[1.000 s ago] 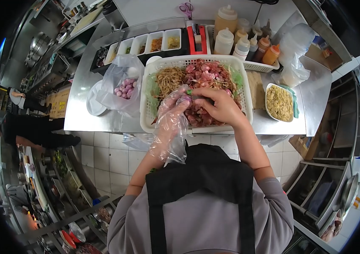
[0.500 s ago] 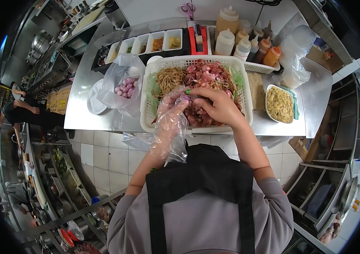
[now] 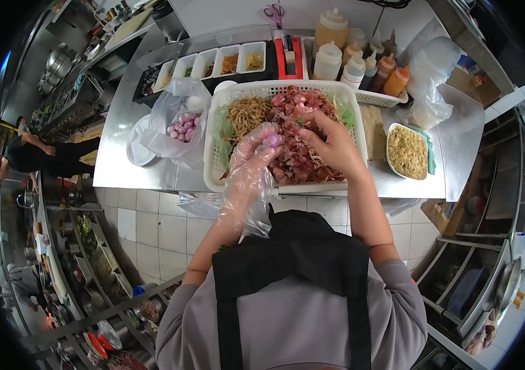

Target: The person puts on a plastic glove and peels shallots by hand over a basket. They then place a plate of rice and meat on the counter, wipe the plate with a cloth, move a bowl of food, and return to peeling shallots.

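The gloved left hand [image 3: 253, 157] closes its grip on a small purple shallot [image 3: 272, 140], held just above a white basket [image 3: 212, 169]. At its three o'clock the bare right hand [image 3: 333, 148] curls, fingertips down on the heap of red skins [image 3: 299, 163] in the basket. I cannot tell whether that grip holds anything. At the basket's nine o'clock a clear bag [image 3: 176, 102] of peeled shallots sits on the tabletop [image 3: 117, 160]. At its three o'clock stands a bowl [image 3: 389, 145].

Restaurant kitchen, commercial for sure

Stainless counter [image 3: 120, 166], squeeze bottles [image 3: 361, 58] and garnish tubs [image 3: 213, 63] just behind the white basket [image 3: 213, 179].
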{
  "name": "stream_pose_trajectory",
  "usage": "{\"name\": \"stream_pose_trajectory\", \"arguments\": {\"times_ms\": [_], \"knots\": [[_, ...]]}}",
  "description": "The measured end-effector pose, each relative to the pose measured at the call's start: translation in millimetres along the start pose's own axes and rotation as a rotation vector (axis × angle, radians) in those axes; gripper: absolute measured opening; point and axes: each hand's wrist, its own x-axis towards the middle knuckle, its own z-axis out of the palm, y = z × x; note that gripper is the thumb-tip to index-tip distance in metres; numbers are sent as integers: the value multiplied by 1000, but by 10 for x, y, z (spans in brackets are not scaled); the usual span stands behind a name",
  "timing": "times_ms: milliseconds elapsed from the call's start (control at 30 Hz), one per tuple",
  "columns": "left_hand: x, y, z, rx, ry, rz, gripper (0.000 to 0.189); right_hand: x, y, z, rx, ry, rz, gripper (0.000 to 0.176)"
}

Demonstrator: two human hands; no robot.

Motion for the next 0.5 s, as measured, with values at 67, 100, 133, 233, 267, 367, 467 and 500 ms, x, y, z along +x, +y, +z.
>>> {"name": "stream_pose_trajectory", "arguments": {"times_ms": [67,100,133,233,267,367,467,500], "knots": [[7,66,11,-5,19,-41,30,-13,-47,33,-88,31,163,34],[7,129,15,-12,34,-86,29,-20,-54,55,-83,18,153,34],[5,223,17,-9,48,-73,29,-27,-47,69,-125,60,131,35],[41,663,35,153,271,95,33,-16,132,57,-164,103,138,36],[201,744,-196,277,344,214,33,-23,179,58,-169,114,181,34],[464,1163,-633,582,440,293,35,-42,182,-5,-188,157,135,29],[908,1101,-1380,863,458,292,38,-64,185,-2,-167,175,129,28],[973,1075,-1468,946,455,148,38,-75,130,-10,-195,165,148,27]]}}
